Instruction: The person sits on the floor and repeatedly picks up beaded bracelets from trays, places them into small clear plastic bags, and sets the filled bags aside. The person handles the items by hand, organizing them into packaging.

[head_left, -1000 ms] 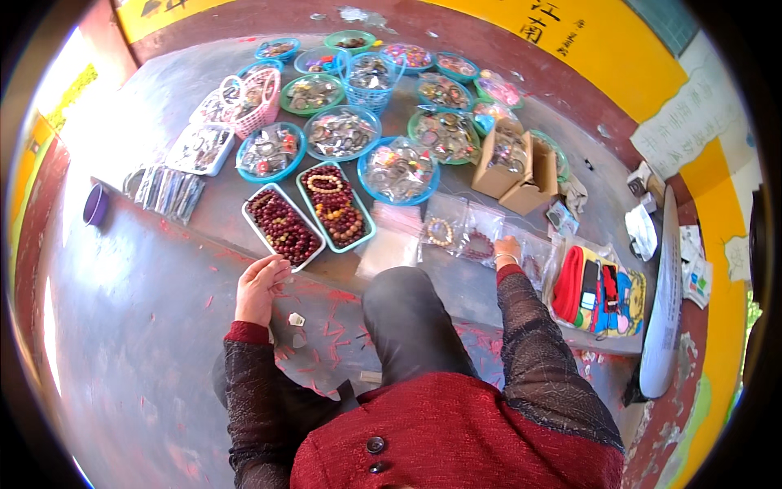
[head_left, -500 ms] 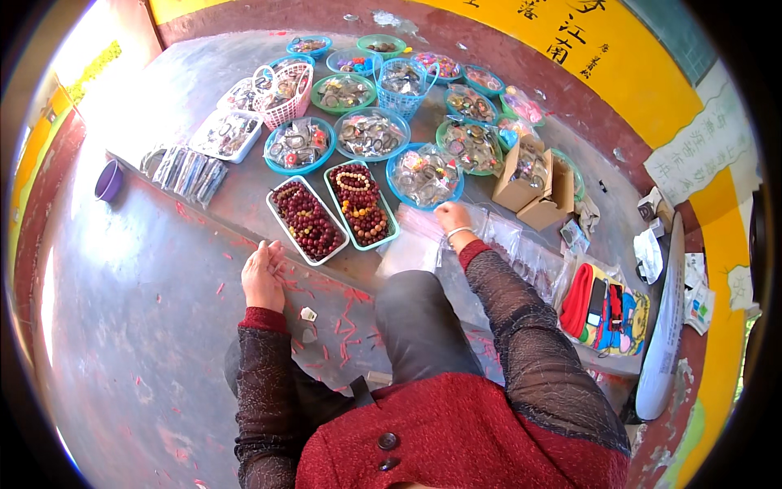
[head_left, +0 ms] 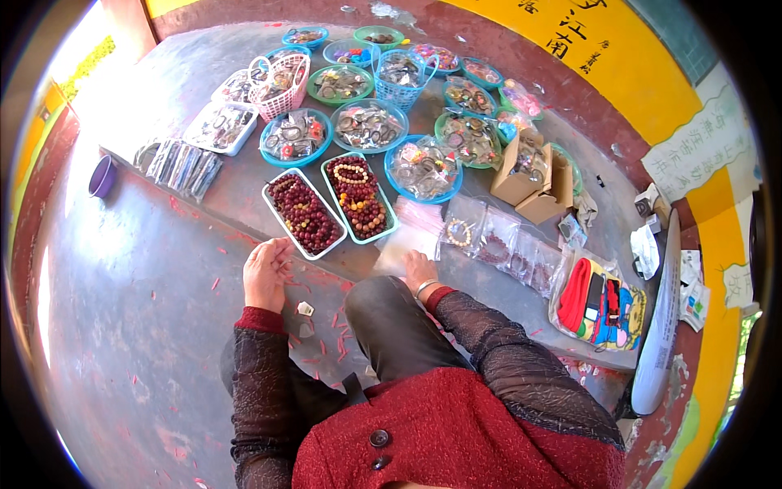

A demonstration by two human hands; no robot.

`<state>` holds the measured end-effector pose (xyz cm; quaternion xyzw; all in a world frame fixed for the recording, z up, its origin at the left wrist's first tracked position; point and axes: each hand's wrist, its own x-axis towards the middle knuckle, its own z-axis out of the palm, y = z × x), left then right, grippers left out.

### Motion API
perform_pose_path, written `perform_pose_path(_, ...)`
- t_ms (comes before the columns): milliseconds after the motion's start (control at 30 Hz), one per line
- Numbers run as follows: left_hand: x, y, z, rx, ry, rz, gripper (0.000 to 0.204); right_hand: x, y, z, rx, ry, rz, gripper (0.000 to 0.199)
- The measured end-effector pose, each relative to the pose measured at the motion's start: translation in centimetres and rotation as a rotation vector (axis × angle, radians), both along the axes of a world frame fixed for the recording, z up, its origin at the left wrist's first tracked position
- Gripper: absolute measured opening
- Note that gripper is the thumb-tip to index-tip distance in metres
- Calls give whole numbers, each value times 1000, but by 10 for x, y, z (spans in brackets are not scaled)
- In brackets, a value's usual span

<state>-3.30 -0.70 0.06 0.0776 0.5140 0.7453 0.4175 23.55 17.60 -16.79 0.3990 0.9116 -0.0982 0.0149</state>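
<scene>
My left hand (head_left: 266, 273) hovers before the near end of a white tray (head_left: 335, 240) of dark red bead bracelets (head_left: 303, 213); its fingers are loosely bent and apart, with nothing visible in them. Next to that tray, a second tray (head_left: 394, 223) holds more red, brown and pale bead bracelets (head_left: 356, 196). With fingers reaching forward, my right hand (head_left: 419, 271) touches the near edge of a stack of clear plastic bags (head_left: 405, 244) by my knee. Right of the stack lies a pale bead bracelet in a clear bag (head_left: 459, 232), beside several bagged dark bracelets (head_left: 497, 244).
Beyond the trays stand several basins of bagged trinkets, among them a blue basin (head_left: 423, 196), plus a pink basket (head_left: 281, 106) and a blue basket (head_left: 399, 96). Open cardboard boxes (head_left: 547, 204) and bagged colourful fabric items (head_left: 599, 306) sit at right. A purple bowl (head_left: 103, 177) stands far left.
My right hand has drawn back toward me from below the blue basin to the clear bags, uncovering the bagged pale bracelet. My left hand stays near the tray, its fingers slightly more bent.
</scene>
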Motion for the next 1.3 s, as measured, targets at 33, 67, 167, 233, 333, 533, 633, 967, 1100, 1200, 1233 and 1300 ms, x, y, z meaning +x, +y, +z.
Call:
perform_pose_path(33,1,1,1,6,-13,4,19,-1,0,-1,6,-5,-3,47)
perform_pose_path(67,1,2,2,12,-27,9,18,-3,2,-2,-18,18,-55,47)
perform_pose_path(167,0,3,1,18,-31,7,18,-10,8,-6,-42,60,-137,47)
perform_pose_path(233,0,2,1,18,-19,-1,18,-16,14,-7,3,55,-98,48)
perform_pose_path(333,-1,2,-3,14,-10,-15,18,-22,19,-4,32,-48,-62,36)
perform_pose_path(533,-1,0,0,-18,-9,-24,18,-29,33,-22,-25,-86,-121,25)
perform_pose_path(633,2,7,1,-24,-3,-48,18,-17,51,-43,-30,-43,-69,22)
perform_pose_path(967,2,7,0,6,12,-69,18,18,86,-15,-104,424,-291,22)
perform_pose_path(1100,1,7,-3,-2,28,-81,19,24,99,21,-643,706,-522,18)
perform_pose_path(1200,2,9,-4,-22,40,-105,20,19,99,49,-646,833,-446,19)
perform_pose_path(1233,3,10,-4,-37,48,-124,21,14,94,63,-652,921,-427,21)
perform_pose_path(1300,7,11,1,-58,45,-166,23,0,78,97,-450,882,-255,16)
